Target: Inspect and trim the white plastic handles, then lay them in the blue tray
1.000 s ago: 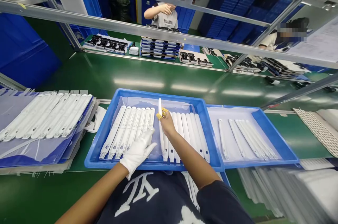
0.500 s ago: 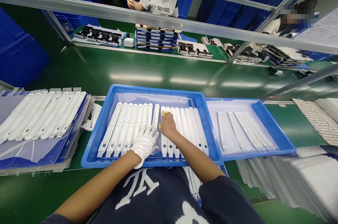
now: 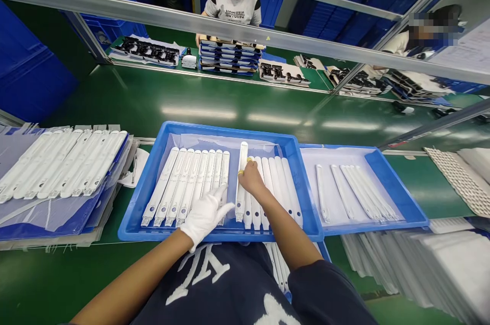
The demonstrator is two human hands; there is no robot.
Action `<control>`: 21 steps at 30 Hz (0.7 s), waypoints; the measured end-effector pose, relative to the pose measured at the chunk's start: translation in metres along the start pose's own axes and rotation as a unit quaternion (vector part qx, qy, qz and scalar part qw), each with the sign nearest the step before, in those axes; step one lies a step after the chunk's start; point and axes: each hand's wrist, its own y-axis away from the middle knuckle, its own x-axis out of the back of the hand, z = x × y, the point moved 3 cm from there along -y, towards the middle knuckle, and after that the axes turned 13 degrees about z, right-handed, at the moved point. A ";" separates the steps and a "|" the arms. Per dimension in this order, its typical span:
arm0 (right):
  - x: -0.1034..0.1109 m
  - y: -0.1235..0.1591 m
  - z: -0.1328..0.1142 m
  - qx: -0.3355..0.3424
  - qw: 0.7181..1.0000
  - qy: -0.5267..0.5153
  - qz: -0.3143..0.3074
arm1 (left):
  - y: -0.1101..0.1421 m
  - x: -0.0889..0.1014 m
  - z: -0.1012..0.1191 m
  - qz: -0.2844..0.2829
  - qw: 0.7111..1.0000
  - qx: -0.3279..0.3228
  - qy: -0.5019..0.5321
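Nearest: dark shirt (image 3: 199, 289) with white lettering, strips partly visible beside it, below the tray.

Left hand (image 3: 204, 215), white-gloved, half open, thumb spread from the fingers, over the near ends of the left row (image 3: 179, 182). No grip seen; cannot tell whether it touches them.

Right hand (image 3: 251, 178), yellow covers on fingertips, closed in a pinch on one white strip (image 3: 240, 197). This lies at the left edge of the right row (image 3: 281, 187), far end reaching past its neighbours. Gap between it and the left row.

Both rows in the blue tray (image 3: 222, 129), on a pale liner. Right of it, a second tray (image 3: 401, 187), fewer strips, spaced unevenly. Left, more strips on a sheet pile (image 3: 65, 218).

Beyond: green bench (image 3: 275, 100), metal frame, black parts (image 3: 147, 49), stacked boards (image 3: 227, 57), a person (image 3: 233, 3) behind them; another person (image 3: 424, 34) far right.
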 end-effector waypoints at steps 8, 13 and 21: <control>0.060 0.054 -0.045 0.015 0.869 -0.494 0.000 | 0.045 0.021 0.030 -0.104 0.958 0.027 0.267; 0.076 0.082 -0.059 0.009 0.704 -0.683 -0.194 | 0.057 0.018 0.017 -0.198 0.897 0.048 0.393; 0.081 0.087 -0.066 -0.026 0.661 -0.712 -0.236 | 0.067 0.020 0.030 -0.239 0.877 0.053 0.412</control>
